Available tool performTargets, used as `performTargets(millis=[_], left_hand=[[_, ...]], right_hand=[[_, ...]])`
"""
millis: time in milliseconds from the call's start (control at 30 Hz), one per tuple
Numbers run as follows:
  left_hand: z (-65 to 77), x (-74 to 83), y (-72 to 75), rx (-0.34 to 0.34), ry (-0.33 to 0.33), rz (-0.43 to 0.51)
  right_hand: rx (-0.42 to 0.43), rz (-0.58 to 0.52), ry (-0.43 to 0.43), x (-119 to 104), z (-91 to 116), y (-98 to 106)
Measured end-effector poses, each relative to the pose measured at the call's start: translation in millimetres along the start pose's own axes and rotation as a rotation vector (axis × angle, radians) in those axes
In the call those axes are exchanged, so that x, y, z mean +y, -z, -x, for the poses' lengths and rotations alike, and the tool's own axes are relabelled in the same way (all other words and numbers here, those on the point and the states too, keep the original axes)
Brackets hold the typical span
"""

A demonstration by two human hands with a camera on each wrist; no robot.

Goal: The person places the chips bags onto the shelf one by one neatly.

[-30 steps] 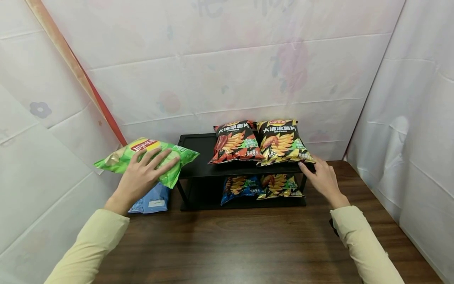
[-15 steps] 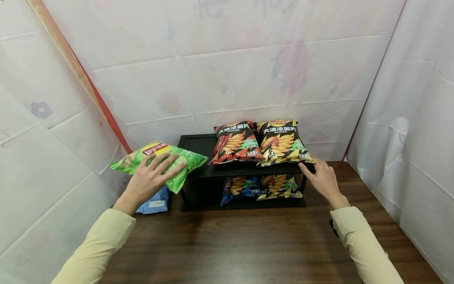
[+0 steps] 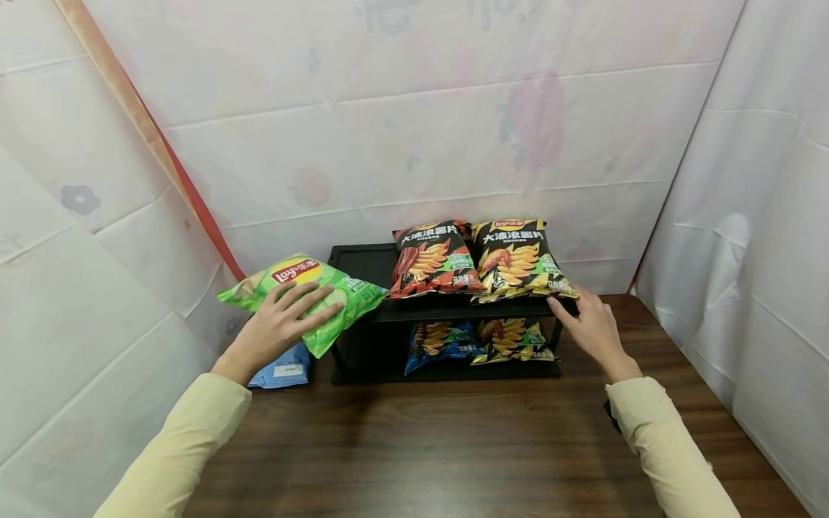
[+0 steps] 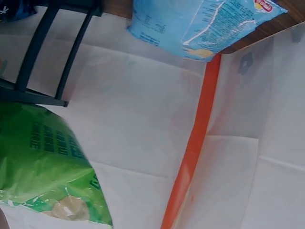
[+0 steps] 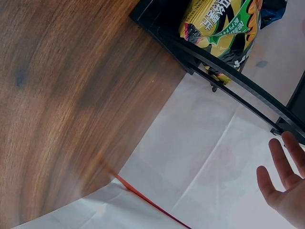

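Observation:
My left hand (image 3: 281, 327) holds a green bag of potato chips (image 3: 350, 295) in the air, in front of the left end of a black two-tier shelf (image 3: 352, 259). Its fingers spread over the bag's face; the thumb is hidden. The left wrist view shows the back of this green bag (image 4: 47, 157). My right hand (image 3: 592, 327) is at the shelf's right front corner, thumb beside a yellow-and-black chip bag (image 3: 514, 259) on the top tier. In the right wrist view, the right hand's fingers (image 5: 279, 164) extend loosely beside the shelf's end frame.
A red-and-black chip bag (image 3: 434, 259) lies beside the yellow one on top. Below are a blue chip bag (image 3: 437, 345) and another yellow bag (image 3: 514, 342). A light-blue bag (image 3: 285, 370) lies left of the shelf on the wooden table (image 3: 440, 446). White curtains (image 3: 388, 144) enclose the table.
My left hand has carried the green chip bag rightward, so its right end now overlaps the shelf's top tier edge. The right hand stays at the shelf's corner.

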State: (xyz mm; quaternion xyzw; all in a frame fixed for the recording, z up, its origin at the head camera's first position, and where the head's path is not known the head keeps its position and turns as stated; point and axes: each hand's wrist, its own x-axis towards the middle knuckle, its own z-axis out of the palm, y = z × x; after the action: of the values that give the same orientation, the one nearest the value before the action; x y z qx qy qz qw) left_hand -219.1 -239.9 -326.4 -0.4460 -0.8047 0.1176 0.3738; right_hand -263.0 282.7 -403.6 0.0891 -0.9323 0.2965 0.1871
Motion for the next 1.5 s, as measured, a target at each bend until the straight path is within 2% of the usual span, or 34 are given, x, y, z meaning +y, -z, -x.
performTargets(millis=[100, 267, 367, 533, 633, 767, 867, 1000, 1167, 1500], left_hand=[[2.1, -2.6, -2.7, -0.001, 0.000, 0.050], [5.8, -1.6, -3.5, -0.056, 0.033, 0.133], [6.0, 1.3, -4.0, -0.072, 0.070, 0.181], [1.0, 6.5, -3.1, -0.077, 0.174, 0.230], [-3.7, 9.6, 1.0, -0.093, 0.223, 0.211], [-6.9, 13.6, 8.9, -0.139, 0.264, 0.134], [-6.1, 15.9, 13.5, -0.175, 0.291, 0.074], [-3.1, 17.2, 15.1, -0.185, 0.315, 0.053], [3.0, 14.6, 10.0, -0.138, 0.308, 0.103], [20.8, 2.3, 0.6, -0.046, 0.188, 0.187]], right_hand=[[-0.008, 0.001, -0.004, 0.3, 0.1, 0.4], [-0.026, -0.002, -0.012, 0.9, 0.2, 0.5], [-0.025, -0.004, -0.010, 1.4, 0.0, 0.4], [-0.027, -0.008, -0.009, 1.8, 0.2, 0.3], [-0.030, -0.008, -0.012, 1.9, 0.6, 0.3], [-0.035, -0.008, -0.018, 2.2, 0.6, 0.1], [-0.038, -0.008, -0.020, 2.0, 0.4, 0.1], [-0.032, -0.010, -0.019, 1.8, 0.2, 0.2], [-0.035, -0.021, -0.017, 1.1, 0.2, 0.9], [-0.033, -0.037, -0.003, -0.4, 0.7, 0.8]])
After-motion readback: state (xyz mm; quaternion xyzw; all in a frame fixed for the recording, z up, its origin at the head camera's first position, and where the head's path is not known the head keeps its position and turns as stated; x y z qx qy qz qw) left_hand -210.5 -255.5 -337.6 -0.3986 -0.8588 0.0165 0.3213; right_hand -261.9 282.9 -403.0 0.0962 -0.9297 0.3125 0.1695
